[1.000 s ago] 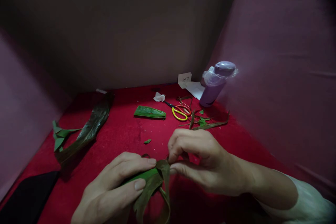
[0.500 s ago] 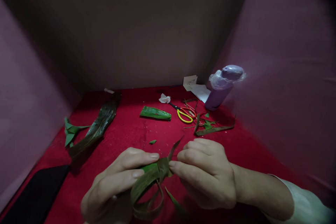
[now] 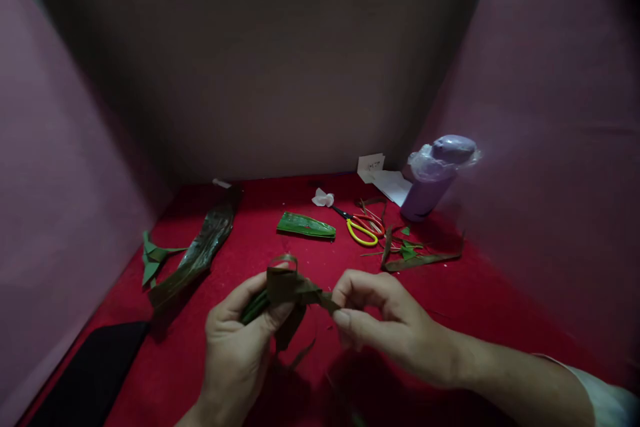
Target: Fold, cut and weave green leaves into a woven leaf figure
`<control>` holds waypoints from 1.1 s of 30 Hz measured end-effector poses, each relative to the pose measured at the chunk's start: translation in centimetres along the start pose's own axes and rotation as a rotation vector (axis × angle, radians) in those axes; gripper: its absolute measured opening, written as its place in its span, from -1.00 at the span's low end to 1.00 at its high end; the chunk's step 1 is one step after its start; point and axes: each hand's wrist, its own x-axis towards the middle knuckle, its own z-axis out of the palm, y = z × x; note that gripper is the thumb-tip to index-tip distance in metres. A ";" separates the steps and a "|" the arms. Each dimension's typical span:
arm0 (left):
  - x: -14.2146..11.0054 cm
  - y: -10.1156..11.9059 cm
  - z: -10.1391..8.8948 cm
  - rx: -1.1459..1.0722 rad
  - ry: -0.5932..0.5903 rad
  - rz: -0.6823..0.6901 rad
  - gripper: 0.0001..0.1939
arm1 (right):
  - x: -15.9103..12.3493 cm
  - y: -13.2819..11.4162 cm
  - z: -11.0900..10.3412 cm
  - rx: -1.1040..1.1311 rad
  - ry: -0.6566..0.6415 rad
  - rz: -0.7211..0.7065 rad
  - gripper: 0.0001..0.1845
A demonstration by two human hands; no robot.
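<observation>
Near the front of the red table, a folded bundle of long green-brown leaves is held between my two hands. My left hand grips its left side, thumb in front and fingers behind, with bright green layers showing by the palm. On the right, my right hand pinches a leaf strip end that sticks out of the bundle. A small loop stands up at the bundle's top, and loose tails hang below it. Part of the bundle is hidden by my left fingers and thumb.
Beyond my hands lie a cut green leaf piece, scissors with red and yellow handles, leaf scraps and crumpled white tissue. A purple bottle stands back right by white paper. At left are a wide leaf, a folded green leaf shape and a black flat object.
The leaf bundle has been turned over, so its loop has moved from below to the top. My left thumb is now in front, and my right hand pinches a strip further out.
</observation>
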 end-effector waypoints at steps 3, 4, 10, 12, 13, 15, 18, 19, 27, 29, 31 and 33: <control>0.5 0.0 0.2 -0.090 -0.009 -0.128 -0.74 | 0.8 0.7 -0.3 0.285 -0.083 0.248 -0.80; 0.6 0.1 0.3 -0.107 -0.002 -0.152 -0.74 | 1.1 1.0 -0.5 0.318 -0.094 0.276 -0.77; 0.9 0.5 0.6 -0.173 0.046 -0.233 -0.71 | 2.3 2.0 -2.7 0.371 -0.185 0.317 -0.77; 0.9 0.4 0.6 -0.169 0.052 -0.250 -0.69 | 2.5 1.8 -3.5 0.323 -0.218 0.322 -0.76; 0.9 0.4 0.6 -0.156 0.055 -0.251 -0.68 | 2.5 1.6 -3.7 0.288 -0.223 0.320 -0.76; 1.0 0.3 0.6 -0.118 0.058 -0.238 -0.68 | 2.4 1.1 -3.8 0.208 -0.218 0.303 -0.74; 0.9 0.1 0.6 -0.054 0.044 -0.211 -0.68 | 2.2 0.4 -3.0 0.132 -0.166 0.225 -0.70; 0.9 0.0 0.5 -0.037 0.030 -0.207 -0.69 | 2.1 0.3 -2.6 0.112 -0.137 0.198 -0.68; 1.0 -0.3 0.8 -0.021 -0.008 -0.230 -0.70 | 1.6 0.6 -1.1 -0.149 0.021 0.108 -0.75; 1.0 -0.4 0.8 -0.043 0.001 -0.243 -0.70 | 1.7 0.9 -1.3 -0.160 -0.002 0.107 -0.74; 1.0 -0.4 0.9 -0.071 0.018 -0.258 -0.70 | 1.9 1.3 -1.6 -0.120 -0.017 0.119 -0.73; 1.0 -0.4 0.9 -0.097 0.039 -0.269 -0.69 | 2.1 1.7 -1.8 -0.075 -0.035 0.137 -0.72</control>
